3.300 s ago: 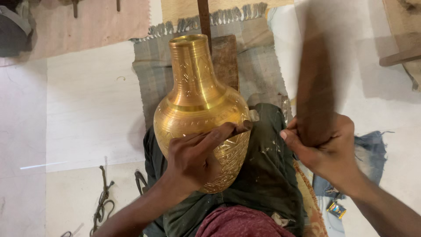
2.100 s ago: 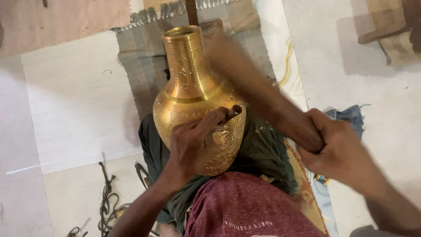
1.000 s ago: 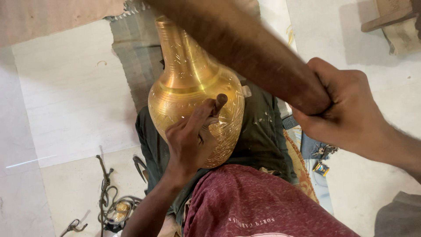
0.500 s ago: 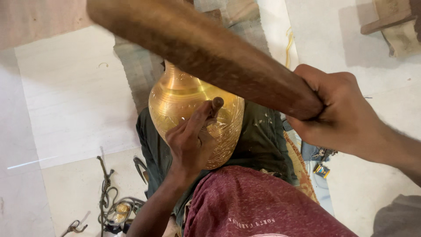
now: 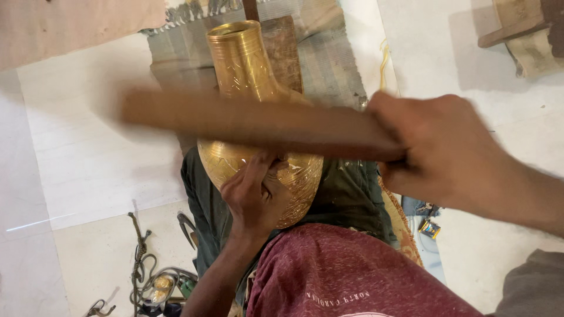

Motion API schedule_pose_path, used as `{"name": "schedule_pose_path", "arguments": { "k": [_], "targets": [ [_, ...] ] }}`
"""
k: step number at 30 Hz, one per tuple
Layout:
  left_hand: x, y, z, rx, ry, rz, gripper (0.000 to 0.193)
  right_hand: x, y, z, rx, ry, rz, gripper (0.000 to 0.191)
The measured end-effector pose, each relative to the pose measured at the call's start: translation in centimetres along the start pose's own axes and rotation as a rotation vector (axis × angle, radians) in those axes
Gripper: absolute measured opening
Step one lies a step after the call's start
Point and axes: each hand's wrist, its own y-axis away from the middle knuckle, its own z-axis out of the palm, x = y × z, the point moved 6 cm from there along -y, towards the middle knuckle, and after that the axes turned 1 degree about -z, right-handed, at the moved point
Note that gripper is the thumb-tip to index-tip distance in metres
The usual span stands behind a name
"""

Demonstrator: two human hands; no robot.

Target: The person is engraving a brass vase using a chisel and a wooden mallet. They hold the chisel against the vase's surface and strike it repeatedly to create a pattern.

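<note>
On the person's lap, over dark green cloth (image 5: 346, 194), lies a brass vase (image 5: 247, 76), neck pointing away toward a grey mat (image 5: 335, 64) on the pale floor (image 5: 88, 158). The left hand (image 5: 255, 196) rests on the engraved belly, fingers (image 5: 258, 170) pinched around a small dark tool (image 5: 281, 164) set against the metal; the tool's exact kind cannot be told. The right hand (image 5: 437, 147) is clenched around one end of a wooden stick (image 5: 252, 120), which lies level across the vase's shoulder and is blurred. Whether stick and tool touch cannot be told. A wooden block (image 5: 285, 50) lies just beyond the vase, beside its neck. Cords and small metal items (image 5: 150, 282) lie on the floor at lower left. A maroon garment (image 5: 352, 276) covers the near thigh
</note>
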Motion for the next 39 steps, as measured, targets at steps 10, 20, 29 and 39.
{"name": "schedule_pose_path", "arguments": {
  "k": [10,20,29,39],
  "targets": [
    [-0.2,0.2,-0.1,0.085,0.004,0.013,0.043,1.2,-0.1,0.6,-0.113,0.011,0.175,0.046],
    [-0.5,1.2,0.2,0.116,0.005,0.044,0.048,0.2,-0.8,-0.3,0.002,-0.085,0.037,0.034],
    [-0.8,1.2,0.2,0.127,-0.003,0.030,0.052,-0.3,-0.7,-1.3,0.091,-0.180,0.000,0.034],
    [0.2,1.3,-0.3,0.232,-0.029,-0.055,0.040,-0.4,-1.5,-0.1,-0.241,0.357,0.131,0.043]
  ]
}}
